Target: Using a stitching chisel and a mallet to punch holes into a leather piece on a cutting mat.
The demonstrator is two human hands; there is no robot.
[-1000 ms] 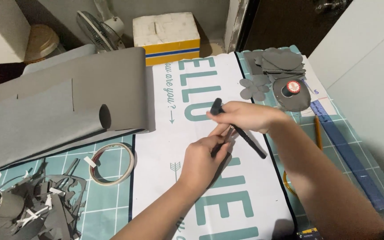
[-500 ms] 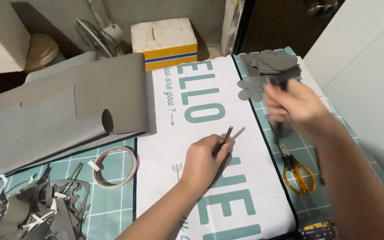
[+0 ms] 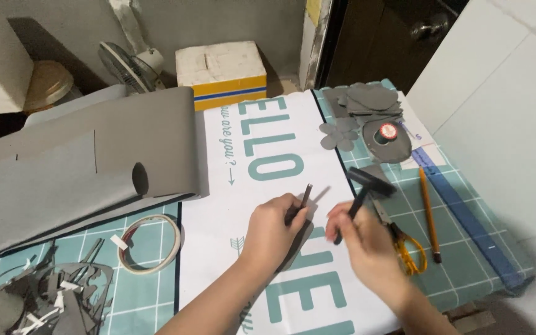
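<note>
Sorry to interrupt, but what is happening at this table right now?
A person works over a white printed sheet on a teal cutting mat. The left hand holds a thin dark rolled strip; the right hand grips a black T-shaped tool. Orange-handled scissors, a pencil and a tape roll lie nearby.

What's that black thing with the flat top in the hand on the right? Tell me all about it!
The black T-shaped tool has a thin straight handle and a short flat crossbar head, all matte black, maybe plastic. It tilts, head up and to the right, above the white printed sheet. The right hand grips its lower handle. What it is exactly, I can't tell.
</note>
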